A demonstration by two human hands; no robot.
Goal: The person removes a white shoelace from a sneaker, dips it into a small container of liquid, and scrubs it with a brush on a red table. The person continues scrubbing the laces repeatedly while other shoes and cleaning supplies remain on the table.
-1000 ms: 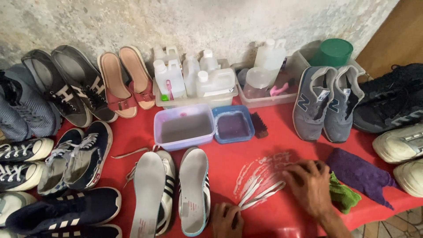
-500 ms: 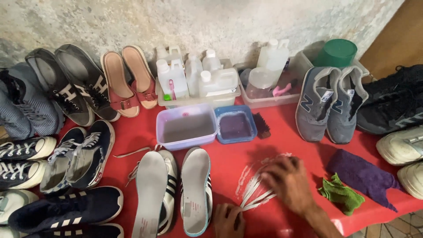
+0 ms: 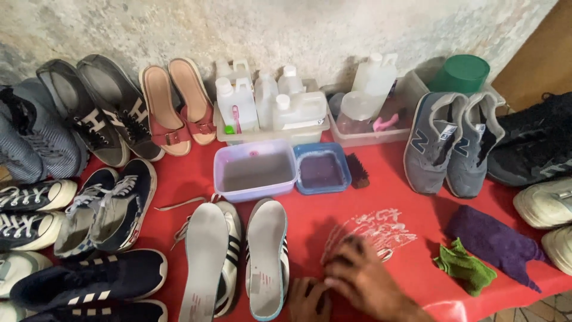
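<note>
Both hands (image 3: 342, 286) press white laces (image 3: 374, 231) on the red table (image 3: 417, 203).

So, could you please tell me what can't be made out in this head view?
- Right hand: blurred; it covers whatever lies beneath on the red table, so any grip is unclear.
- Left hand: cut off by the bottom edge.
- Black shoes: cropped at the right edge.
- Tub contents: too murky to identify.
</note>
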